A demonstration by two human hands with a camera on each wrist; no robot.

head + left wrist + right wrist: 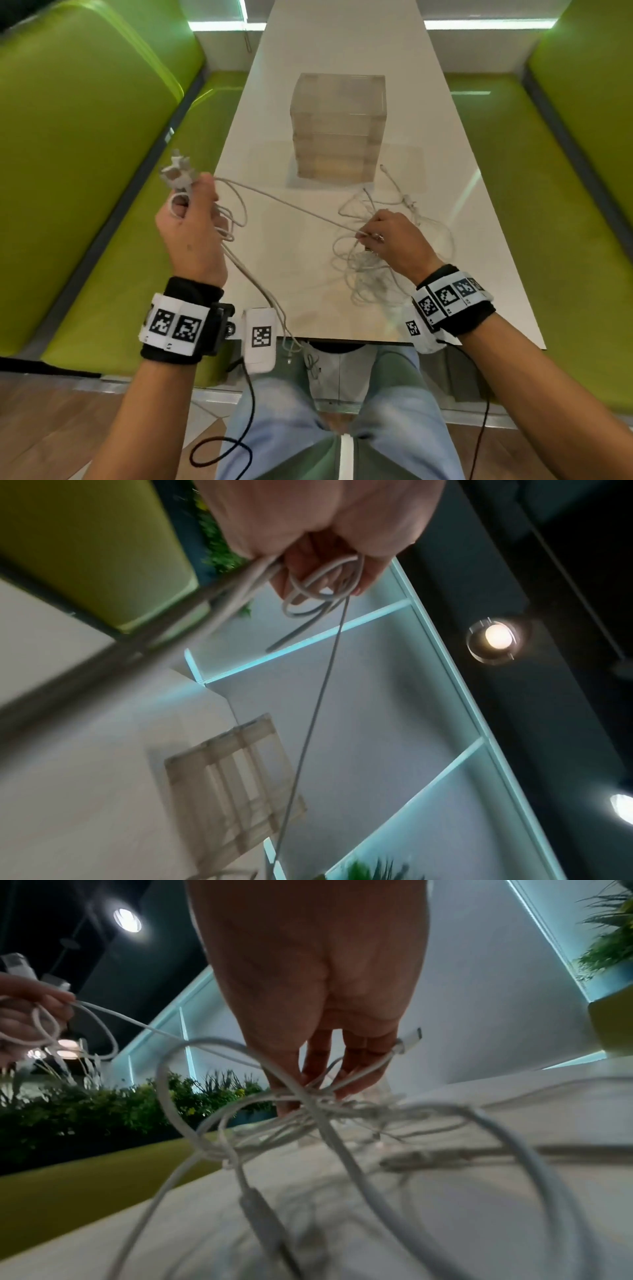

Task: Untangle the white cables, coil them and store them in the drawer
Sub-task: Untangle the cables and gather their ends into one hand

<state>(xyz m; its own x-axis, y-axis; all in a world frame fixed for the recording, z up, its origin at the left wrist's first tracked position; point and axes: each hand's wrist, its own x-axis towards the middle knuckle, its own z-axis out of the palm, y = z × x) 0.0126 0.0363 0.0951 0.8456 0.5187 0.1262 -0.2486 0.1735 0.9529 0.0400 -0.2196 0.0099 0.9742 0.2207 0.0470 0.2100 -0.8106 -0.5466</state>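
A tangle of white cables [373,260] lies on the white table [308,260], near side. My left hand [190,219] is raised left of the table and grips several cable loops [318,588], with white plugs [176,169] sticking out above the fingers. One cable strand [281,204] runs taut from it to my right hand [387,236], whose fingers pinch into the tangle [308,1104]. A translucent drawer unit [337,126] stands behind the tangle at the table's middle, drawers closed. Some cable hangs over the table's near edge [291,342].
Green padded benches [85,171] flank the table on both sides. A white device with a marker [258,339] and black wires hang by my left wrist. My legs in jeans [308,428] are under the near edge. Plants [103,1110] stand beyond the bench.
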